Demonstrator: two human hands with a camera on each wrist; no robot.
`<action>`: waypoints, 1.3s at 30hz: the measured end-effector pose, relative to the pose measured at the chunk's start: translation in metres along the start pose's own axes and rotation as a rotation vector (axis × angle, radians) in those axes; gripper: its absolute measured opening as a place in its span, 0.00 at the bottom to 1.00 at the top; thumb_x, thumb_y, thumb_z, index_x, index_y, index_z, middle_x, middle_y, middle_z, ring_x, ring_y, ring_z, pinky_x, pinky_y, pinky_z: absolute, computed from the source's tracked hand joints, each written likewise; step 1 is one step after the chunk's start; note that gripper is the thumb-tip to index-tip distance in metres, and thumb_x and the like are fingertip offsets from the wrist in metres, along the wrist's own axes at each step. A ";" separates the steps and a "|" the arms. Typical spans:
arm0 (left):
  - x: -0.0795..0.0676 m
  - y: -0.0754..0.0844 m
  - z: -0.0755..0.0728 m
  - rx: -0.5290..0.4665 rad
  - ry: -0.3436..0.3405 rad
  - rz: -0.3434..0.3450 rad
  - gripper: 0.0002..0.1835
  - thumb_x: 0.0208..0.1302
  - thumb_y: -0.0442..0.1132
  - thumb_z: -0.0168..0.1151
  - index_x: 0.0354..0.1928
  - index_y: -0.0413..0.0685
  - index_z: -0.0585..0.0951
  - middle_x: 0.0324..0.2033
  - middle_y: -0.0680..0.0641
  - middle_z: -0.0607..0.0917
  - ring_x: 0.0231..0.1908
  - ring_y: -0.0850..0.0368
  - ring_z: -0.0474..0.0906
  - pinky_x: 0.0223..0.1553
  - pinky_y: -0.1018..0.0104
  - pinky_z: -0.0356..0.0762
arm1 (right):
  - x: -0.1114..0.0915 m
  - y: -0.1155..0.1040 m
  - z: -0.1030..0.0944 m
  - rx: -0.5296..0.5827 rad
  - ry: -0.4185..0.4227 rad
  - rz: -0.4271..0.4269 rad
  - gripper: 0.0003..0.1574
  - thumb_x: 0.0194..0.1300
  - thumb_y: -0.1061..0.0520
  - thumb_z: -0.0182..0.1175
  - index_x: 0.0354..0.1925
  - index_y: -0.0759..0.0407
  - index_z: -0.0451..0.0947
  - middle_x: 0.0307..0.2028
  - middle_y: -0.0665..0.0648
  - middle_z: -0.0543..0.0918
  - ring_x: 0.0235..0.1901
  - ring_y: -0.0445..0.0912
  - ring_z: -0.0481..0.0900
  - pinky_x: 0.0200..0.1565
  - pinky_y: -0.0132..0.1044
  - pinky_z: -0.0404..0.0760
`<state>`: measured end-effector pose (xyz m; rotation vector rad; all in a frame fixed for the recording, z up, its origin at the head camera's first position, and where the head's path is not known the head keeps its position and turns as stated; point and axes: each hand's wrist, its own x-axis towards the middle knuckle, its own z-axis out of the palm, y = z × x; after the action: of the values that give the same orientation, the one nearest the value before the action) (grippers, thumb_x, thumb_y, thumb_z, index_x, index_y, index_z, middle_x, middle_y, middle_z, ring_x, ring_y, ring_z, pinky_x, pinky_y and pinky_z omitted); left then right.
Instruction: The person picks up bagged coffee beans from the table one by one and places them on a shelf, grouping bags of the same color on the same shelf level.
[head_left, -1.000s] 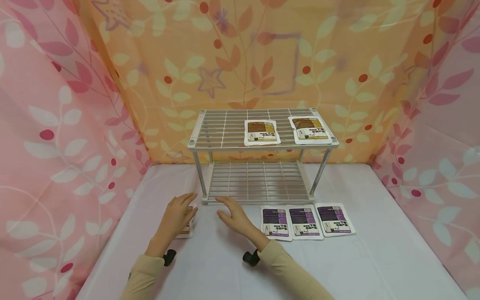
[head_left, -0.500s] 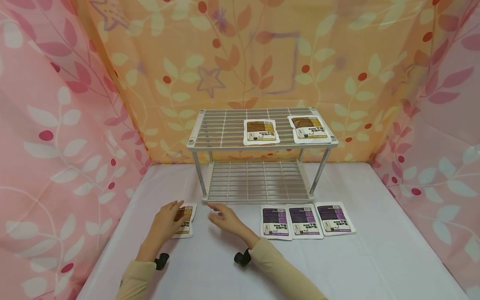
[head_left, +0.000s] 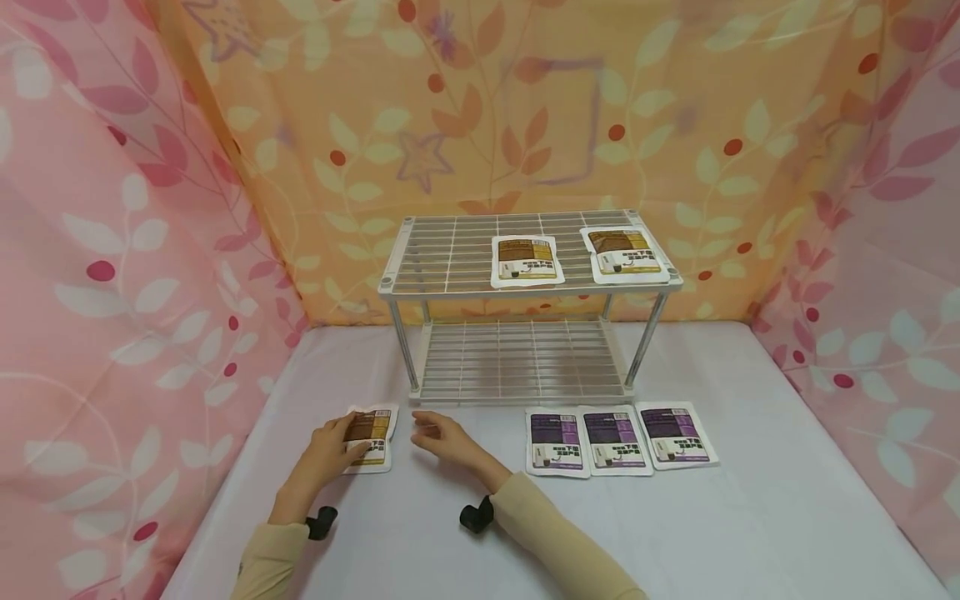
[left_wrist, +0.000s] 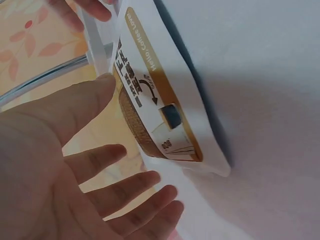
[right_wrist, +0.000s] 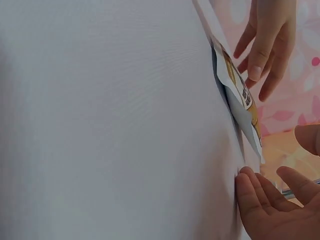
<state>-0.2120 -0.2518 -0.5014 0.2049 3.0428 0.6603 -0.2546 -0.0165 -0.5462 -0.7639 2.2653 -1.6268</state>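
Observation:
A brown-and-gold coffee packet [head_left: 381, 429] lies on the white table, left of the rack's front leg. My left hand [head_left: 322, 458] is at its left side, with thumb and fingers overlapping the packet in the head view. In the left wrist view, that hand's spread fingers [left_wrist: 135, 182] hang beside the packet [left_wrist: 155, 95], and the thumb tip comes right at its printed edge. My right hand [head_left: 446, 442], loosely bent and holding nothing, is low over the table just right of the packet. Its fingertips [right_wrist: 245, 177] sit near the packet's edge in the right wrist view.
A white two-tier wire rack [head_left: 450, 287] stands at the back. Two brown-and-gold coffee packets, one left [head_left: 527, 260] and one right [head_left: 626, 254], lie on its top shelf. Three purple packets [head_left: 617, 442] lie in a row before it, on the right. Patterned curtains [head_left: 487, 100] enclose the table.
My left hand has drawn back leftward, uncovering more of the brown packet. My right hand has moved left, closer to that packet. The rack and the other packets stay put.

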 end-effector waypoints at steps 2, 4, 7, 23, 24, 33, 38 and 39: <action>0.000 0.000 0.000 -0.013 -0.014 -0.009 0.36 0.61 0.45 0.61 0.64 0.29 0.62 0.55 0.22 0.68 0.53 0.24 0.65 0.52 0.35 0.67 | 0.002 0.000 0.002 0.022 -0.009 -0.009 0.31 0.64 0.58 0.57 0.62 0.67 0.64 0.57 0.67 0.73 0.53 0.56 0.76 0.52 0.39 0.77; -0.001 -0.001 0.000 -0.020 -0.029 -0.020 0.37 0.61 0.45 0.61 0.64 0.28 0.61 0.54 0.22 0.68 0.53 0.25 0.66 0.52 0.36 0.67 | 0.003 -0.001 0.003 0.030 -0.023 -0.007 0.31 0.64 0.59 0.57 0.63 0.68 0.64 0.57 0.67 0.74 0.53 0.56 0.76 0.52 0.38 0.77; -0.001 -0.001 0.001 -0.037 -0.047 -0.037 0.38 0.61 0.46 0.60 0.64 0.27 0.60 0.54 0.22 0.68 0.54 0.26 0.66 0.52 0.37 0.67 | 0.003 -0.003 0.007 0.027 -0.042 0.008 0.32 0.63 0.58 0.57 0.63 0.67 0.63 0.57 0.65 0.73 0.53 0.55 0.76 0.51 0.36 0.77; -0.003 0.005 0.002 -0.128 -0.040 -0.100 0.34 0.58 0.38 0.63 0.61 0.25 0.64 0.53 0.23 0.70 0.55 0.28 0.66 0.53 0.39 0.67 | -0.003 -0.031 0.015 0.030 -0.134 -0.010 0.32 0.64 0.62 0.54 0.63 0.72 0.60 0.58 0.70 0.71 0.55 0.59 0.73 0.57 0.43 0.74; -0.002 0.006 0.002 -0.128 -0.037 -0.097 0.34 0.57 0.38 0.64 0.61 0.25 0.64 0.53 0.23 0.71 0.54 0.28 0.67 0.53 0.39 0.68 | -0.002 -0.028 0.016 0.029 -0.135 -0.012 0.32 0.65 0.61 0.54 0.64 0.72 0.60 0.58 0.69 0.71 0.55 0.58 0.73 0.57 0.43 0.73; -0.005 0.009 0.004 -0.135 -0.037 -0.110 0.34 0.55 0.36 0.66 0.60 0.27 0.65 0.51 0.25 0.73 0.49 0.32 0.72 0.49 0.41 0.72 | 0.005 -0.007 0.022 -0.026 -0.096 0.004 0.32 0.62 0.57 0.58 0.63 0.66 0.65 0.52 0.62 0.77 0.50 0.50 0.77 0.51 0.29 0.75; -0.010 0.010 0.005 -0.146 -0.017 -0.100 0.34 0.52 0.34 0.67 0.61 0.27 0.66 0.50 0.27 0.74 0.44 0.37 0.75 0.46 0.45 0.75 | 0.001 -0.009 0.023 -0.046 -0.080 -0.003 0.32 0.63 0.56 0.58 0.62 0.66 0.65 0.52 0.62 0.78 0.49 0.50 0.78 0.48 0.28 0.76; -0.011 0.010 0.005 -0.147 -0.011 -0.097 0.34 0.52 0.33 0.67 0.60 0.28 0.66 0.50 0.27 0.74 0.44 0.38 0.75 0.45 0.45 0.75 | 0.000 -0.011 0.023 -0.045 -0.077 -0.004 0.32 0.63 0.56 0.58 0.62 0.66 0.66 0.52 0.63 0.77 0.49 0.51 0.78 0.48 0.28 0.76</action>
<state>-0.2000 -0.2418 -0.5019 0.0570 2.9542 0.8677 -0.2401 -0.0375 -0.5444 -0.8273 2.2544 -1.5256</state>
